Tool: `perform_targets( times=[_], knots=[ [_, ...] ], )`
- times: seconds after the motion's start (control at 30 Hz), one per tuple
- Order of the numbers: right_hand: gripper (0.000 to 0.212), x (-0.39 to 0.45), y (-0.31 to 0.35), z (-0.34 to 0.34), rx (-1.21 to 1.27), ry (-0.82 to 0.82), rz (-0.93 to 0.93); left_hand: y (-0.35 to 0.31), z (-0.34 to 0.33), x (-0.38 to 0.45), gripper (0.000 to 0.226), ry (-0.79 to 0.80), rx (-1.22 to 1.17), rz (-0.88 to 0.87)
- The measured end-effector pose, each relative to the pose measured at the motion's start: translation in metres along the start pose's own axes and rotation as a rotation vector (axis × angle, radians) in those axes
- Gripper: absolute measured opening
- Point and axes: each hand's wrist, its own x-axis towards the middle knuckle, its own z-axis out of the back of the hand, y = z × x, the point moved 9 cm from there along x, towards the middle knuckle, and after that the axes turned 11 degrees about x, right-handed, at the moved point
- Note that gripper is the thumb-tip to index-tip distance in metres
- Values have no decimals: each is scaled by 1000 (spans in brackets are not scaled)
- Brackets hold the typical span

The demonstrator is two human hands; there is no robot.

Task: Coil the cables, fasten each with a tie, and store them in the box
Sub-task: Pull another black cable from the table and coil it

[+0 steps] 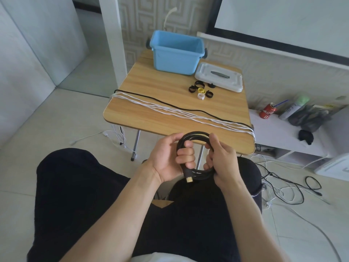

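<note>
Just before the table (pixel 151 118), your left hand (pixel 170 159) and right hand (pixel 221 159) clasp the black coil (pixel 196 134). It looks springy; keep pinching opposite sides.

Wooden folding table (pixel 151 118), red soda can (pixel 267 111) on white low shelf (pixel 279 135), tiled floor (pixel 79 118), patterned wallpaper (pixel 136 19)

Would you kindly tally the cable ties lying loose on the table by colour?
Black cable ties: 4
Yellow cable tie: 1
White cable tie: 1
Total: 6
</note>
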Motion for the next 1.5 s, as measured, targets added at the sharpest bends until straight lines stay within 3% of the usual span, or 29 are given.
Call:
perform_targets(
  times=[0.07, 0.27, 0.4, 0.57, 0.7, 0.83, 0.97, 1.13, 1.23, 1.3, 1.37, 1.5],
  knots=[
    [44, 0, -8, -1, -24, 15, -59, 3, 10, -1, 40, -99, 21, -3],
    [41, -4, 11, -11, -309, 399, 38, -21, 34, -19, 47, -328, -40, -196],
    [38, 11, 11, 27, -791, 324, 134, -47, 57, -35, 45, -470, -332, -397],
    [36, 12, 10, 52, -889, 270, 134, -47, 96, -52, 44, -669, -623, -517],
    [38, -12, 5, 17, -1067, 370, 192, -53, 87, -52, 43, -722, -535, -593],
    [40, -42, -6, -23, -1173, 588, 174, -58, 75, -45, 39, -743, -277, -555],
    [32, -62, -1, -52, -1217, 758, 212, -51, 51, -25, 33, -649, 251, -414],
    [21, -56, 28, -58, -1169, 743, 383, -28, 11, -15, 36, -385, 1090, -174],
    [5, -54, 46, -58, -1067, 709, 459, -19, -4, -13, 38, -296, 1367, -116],
    [26, -48, 62, -48, -963, 595, 516, -14, -8, -13, 44, -199, 1388, -70],
    [40, -39, 73, -36, -886, 490, 528, -5, -13, -14, 49, -45, 1208, -7],
    [45, -24, 72, -19, -783, 486, 419, 1, -5, -22, 51, 130, 898, 99]
  ],
)
